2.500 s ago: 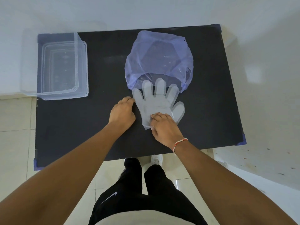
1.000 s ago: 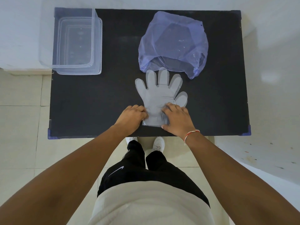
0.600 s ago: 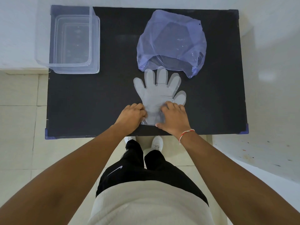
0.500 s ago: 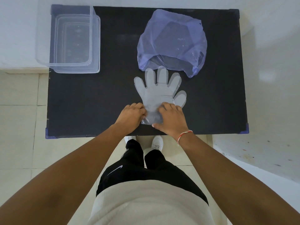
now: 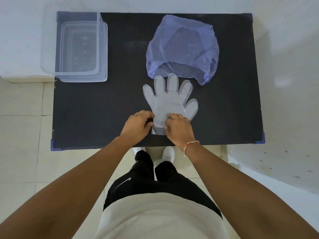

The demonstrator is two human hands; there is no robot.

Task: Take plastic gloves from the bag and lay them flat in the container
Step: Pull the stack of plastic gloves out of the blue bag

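One black table (image 5: 103, 109) fills most of the view, with pale floor tiles (image 5: 20, 135) around it. On it lies one bluish-purple plastic bag (image 5: 183, 47) at about 1 o'clock from the table's middle, its open mouth turned toward the person. One clear rectangular container (image 5: 101, 49) stands at about 10 o'clock, in the far left corner, well apart from the bag; I see no glove inside it. One clear plastic glove (image 5: 170, 99) lies flat on the table, its fingertips touching the bag's mouth at 12 o'clock, its cuff toward the near edge. Nothing stands between glove and container. The left hand (image 5: 138, 125) is curled at the cuff's left edge and the right hand (image 5: 178, 128) presses on the cuff's right side; whether either really pinches the film, I cannot tell. One red-and-white thread bracelet (image 5: 190, 144) is on the right wrist.
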